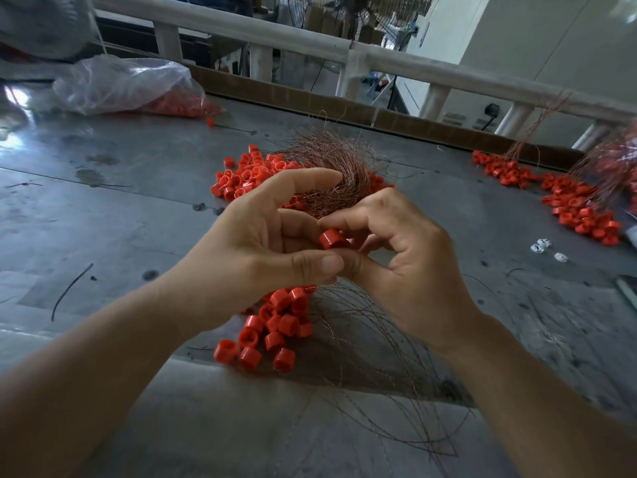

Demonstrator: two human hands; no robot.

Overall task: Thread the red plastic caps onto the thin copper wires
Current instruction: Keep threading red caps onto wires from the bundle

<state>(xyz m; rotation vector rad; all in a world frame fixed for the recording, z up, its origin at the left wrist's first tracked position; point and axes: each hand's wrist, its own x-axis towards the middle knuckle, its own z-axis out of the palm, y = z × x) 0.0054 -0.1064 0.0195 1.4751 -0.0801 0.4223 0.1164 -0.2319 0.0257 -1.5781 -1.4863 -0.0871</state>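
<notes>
Mid-threading, by the look of it. Left hand (272, 243) and right hand (403, 257) bunched together above the tabletop (120, 208), both pinching one red cap (332, 239) just in front of the tangled copper wires (331, 167). No telling about a wire through it yet. Plenty left: loose cap pile (241, 177) beyond, plus a bag (138, 88) of more. Probably done already: wired bunches (579, 205) far right.

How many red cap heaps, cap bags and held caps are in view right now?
red cap heaps: 3
plastic bag of caps: 1
held red cap: 1
Total: 5
</notes>
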